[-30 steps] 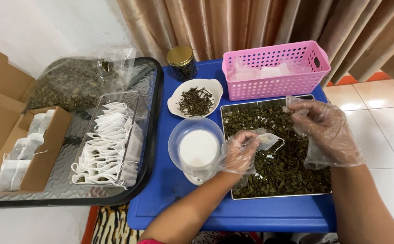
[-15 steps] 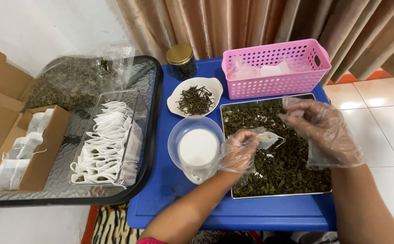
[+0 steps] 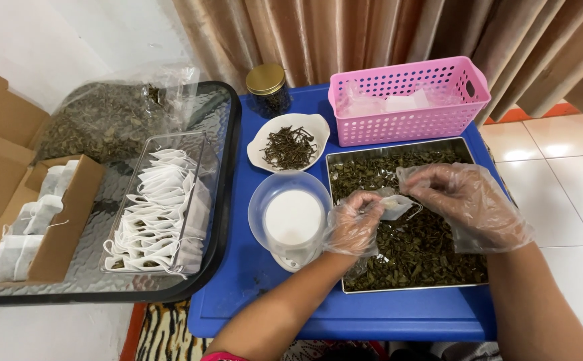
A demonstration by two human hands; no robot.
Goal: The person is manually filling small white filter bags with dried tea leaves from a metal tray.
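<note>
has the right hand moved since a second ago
Yes. The right hand has dropped slightly toward the near side of the metal tray of dried leaves, staying at the small tea bag that both hands hold.

Single head view: we look steeply down from above, close over fingers (image 3: 372,200), blue table (image 3: 271,294) beneath them, curtain beyond fingers at far edge.
</note>
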